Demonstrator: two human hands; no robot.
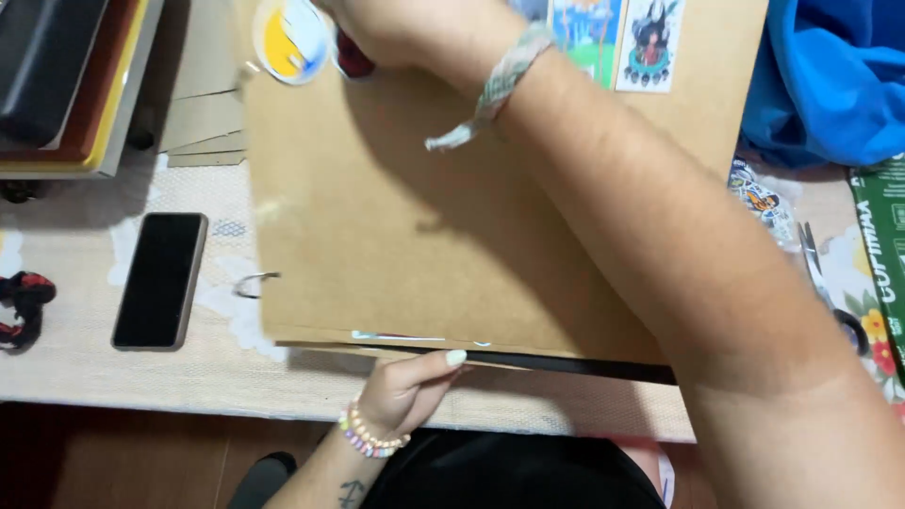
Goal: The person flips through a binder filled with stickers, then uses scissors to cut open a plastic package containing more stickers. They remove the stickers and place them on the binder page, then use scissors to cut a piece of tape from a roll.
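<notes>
Pale woven cloth covers the table [141, 377] in the head view, with a dark floor showing below its near edge. Your left hand [407, 388] comes up from below, beaded bracelet at the wrist, fingers bent, one pale-nailed fingertip pressing on the near edge of the brown cardboard album [396, 236], just above the black page edge that sticks out beneath the cover. Your right hand [386, 28] reaches across the cover to its far edge, partly cut off by the frame; it seems closed around a small dark red thing [353, 58], though you cannot tell the grip for sure. Just beside it a round yellow and white sticker [290, 38] sits on the cover. A black phone [160, 280] lies face up left of the album, near a metal ring [255, 281]. Scissors [830, 292] lie at the right, well apart from both hands
</notes>
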